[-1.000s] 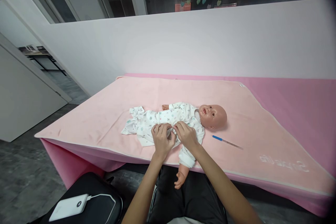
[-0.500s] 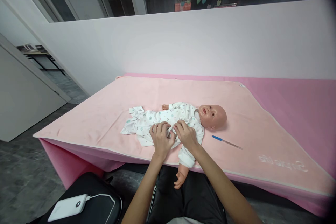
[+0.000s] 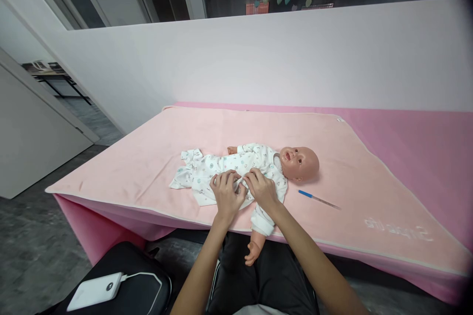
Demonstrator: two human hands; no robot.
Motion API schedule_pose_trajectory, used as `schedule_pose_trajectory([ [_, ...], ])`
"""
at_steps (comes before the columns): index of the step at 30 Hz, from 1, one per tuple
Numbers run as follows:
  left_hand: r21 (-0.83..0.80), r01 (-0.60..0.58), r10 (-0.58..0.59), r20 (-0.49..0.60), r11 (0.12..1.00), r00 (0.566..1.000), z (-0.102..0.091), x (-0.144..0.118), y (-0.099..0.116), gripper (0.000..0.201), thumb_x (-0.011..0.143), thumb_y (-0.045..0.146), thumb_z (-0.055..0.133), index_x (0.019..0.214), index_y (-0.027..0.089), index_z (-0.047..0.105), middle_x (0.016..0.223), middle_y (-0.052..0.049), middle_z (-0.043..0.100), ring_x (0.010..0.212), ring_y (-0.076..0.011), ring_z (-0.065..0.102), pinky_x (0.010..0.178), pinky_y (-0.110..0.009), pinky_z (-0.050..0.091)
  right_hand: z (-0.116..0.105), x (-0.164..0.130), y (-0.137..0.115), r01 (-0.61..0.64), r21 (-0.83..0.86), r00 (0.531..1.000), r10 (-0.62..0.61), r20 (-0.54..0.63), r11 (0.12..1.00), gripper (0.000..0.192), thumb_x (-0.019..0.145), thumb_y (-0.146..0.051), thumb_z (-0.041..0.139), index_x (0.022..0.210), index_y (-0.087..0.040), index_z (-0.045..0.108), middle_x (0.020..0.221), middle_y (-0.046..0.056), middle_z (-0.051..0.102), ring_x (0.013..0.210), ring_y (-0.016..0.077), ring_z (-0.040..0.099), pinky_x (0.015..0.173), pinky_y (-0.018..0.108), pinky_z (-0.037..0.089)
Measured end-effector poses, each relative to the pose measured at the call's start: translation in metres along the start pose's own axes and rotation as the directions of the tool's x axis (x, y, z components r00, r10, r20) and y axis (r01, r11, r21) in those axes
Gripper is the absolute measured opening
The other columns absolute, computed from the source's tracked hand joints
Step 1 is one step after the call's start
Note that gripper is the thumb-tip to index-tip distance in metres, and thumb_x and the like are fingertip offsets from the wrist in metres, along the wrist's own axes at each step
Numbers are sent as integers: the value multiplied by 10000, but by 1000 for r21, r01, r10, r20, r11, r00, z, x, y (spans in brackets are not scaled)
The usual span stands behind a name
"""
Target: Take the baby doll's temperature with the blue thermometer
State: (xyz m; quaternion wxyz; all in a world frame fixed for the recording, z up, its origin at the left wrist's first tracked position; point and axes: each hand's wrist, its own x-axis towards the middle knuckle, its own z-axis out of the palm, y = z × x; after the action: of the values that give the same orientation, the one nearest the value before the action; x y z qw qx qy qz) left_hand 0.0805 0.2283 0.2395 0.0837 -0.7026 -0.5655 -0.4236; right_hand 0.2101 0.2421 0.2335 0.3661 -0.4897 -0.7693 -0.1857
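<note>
head view, centre of the frame: one baby doll (image 3: 295, 161) lies on its back across one pale pink blanket (image 3: 258, 128), head toward the right, dressed in one white printed romper (image 3: 207, 170). two bare hands rest side by side on the romper's near flank. the left hand (image 3: 225, 194) and the right hand (image 3: 261, 188) each have the fingers curled down onto the cloth, thumbs nearly meeting; both pinch the fabric between them, though the exact point of the pinch is hidden under the fingers. one doll arm in a white sleeve hangs over the near edge of the blanket, its bare hand (image 3: 253, 254) below the table line. one blue-capped thermometer (image 3: 318, 200) lies on the blanket just right of the doll, apart from both hands. lower left of the frame: one white power bank (image 3: 94, 291) with a cable sits on one black bag (image 3: 140, 280). the blanket covers a deeper pink table cover (image 3: 424, 142), which shows bare at the right. a white partition wall (image 3: 277, 54) closes the far side. open blanket lies left, right and beyond the doll; the near edge runs close under the forearms.
</note>
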Motion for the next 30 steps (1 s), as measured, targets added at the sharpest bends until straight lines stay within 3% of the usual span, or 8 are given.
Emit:
schedule_pose_trajectory([
  [8,-29,0,2,69,1000,998,1,3,-2,130,719,156,530,832,208,569,1041,-58,598,1018,-228,518,1002,-430,244,0,0,0,15,-21,1000,-15,18,1000,223,954,-313,387,896,-191,564,911,29,601,668,74,551,490,218,293],
  [30,-123,56,-51,41,991,998,0,2,-5,122,722,172,559,831,218,591,992,-37,602,988,-217,517,939,-398,287,1,0,1,19,-2,1000,-19,2,1000,214,952,-308,393,912,-192,569,899,27,602,689,73,559,500,214,308],
])
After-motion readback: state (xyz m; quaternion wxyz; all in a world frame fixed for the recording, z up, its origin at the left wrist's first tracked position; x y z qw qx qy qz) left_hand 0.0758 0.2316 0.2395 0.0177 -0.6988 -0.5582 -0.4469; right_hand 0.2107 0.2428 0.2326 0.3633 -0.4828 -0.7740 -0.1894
